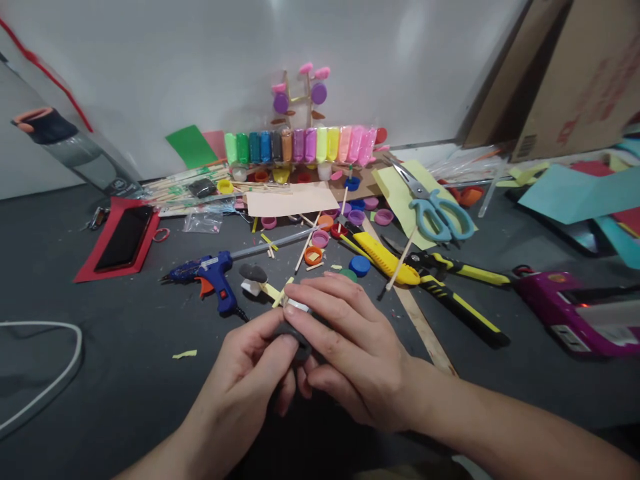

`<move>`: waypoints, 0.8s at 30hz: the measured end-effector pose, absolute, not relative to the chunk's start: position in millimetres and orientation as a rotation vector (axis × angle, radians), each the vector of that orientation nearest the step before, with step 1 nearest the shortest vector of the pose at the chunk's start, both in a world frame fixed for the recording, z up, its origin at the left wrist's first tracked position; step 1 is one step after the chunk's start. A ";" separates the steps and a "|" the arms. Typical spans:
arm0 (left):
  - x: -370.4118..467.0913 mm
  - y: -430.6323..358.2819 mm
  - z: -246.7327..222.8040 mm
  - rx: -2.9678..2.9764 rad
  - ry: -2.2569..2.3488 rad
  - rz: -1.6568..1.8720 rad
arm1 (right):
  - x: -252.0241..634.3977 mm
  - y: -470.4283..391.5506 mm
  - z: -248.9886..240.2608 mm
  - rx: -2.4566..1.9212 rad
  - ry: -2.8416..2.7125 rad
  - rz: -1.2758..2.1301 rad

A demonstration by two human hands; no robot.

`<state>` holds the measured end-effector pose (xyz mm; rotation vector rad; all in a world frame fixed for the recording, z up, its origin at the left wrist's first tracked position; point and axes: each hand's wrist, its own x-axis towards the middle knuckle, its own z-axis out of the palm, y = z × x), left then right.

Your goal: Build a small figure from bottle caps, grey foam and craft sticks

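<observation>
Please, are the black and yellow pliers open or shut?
Open: the pliers have their two handles spread well apart.

To the left of the grip, a blue glue gun (219,283) is laid on the dark table (125,347); farther left, a black phone (125,239) is rested on red paper (89,265), with a bottle (93,157) placed beyond it. Straight beyond the grip, colourful packets (299,147) are lined up before a white wall (175,67). To its right, scissors (431,203) are laid partly on pale yellow paper (391,195), spread pliers (466,312) are set nearer, and a magenta device (560,300) is placed farther right.
</observation>
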<state>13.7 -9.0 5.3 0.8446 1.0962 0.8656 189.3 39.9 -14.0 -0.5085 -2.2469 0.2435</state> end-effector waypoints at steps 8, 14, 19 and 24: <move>15.8 -5.2 7.3 0.857 1.107 0.887 | 187.5 42.6 -15.5 -0.507 -2.231 0.315; 16.2 -5.0 4.5 0.872 1.097 0.898 | 189.5 43.3 -14.0 -0.501 -2.238 0.375; 13.5 -4.6 4.3 0.873 1.107 0.868 | 190.6 44.2 -13.6 -0.491 -2.242 0.374; 12.2 -2.3 7.5 0.844 1.040 0.829 | 192.4 44.6 -13.8 -0.492 -2.211 0.417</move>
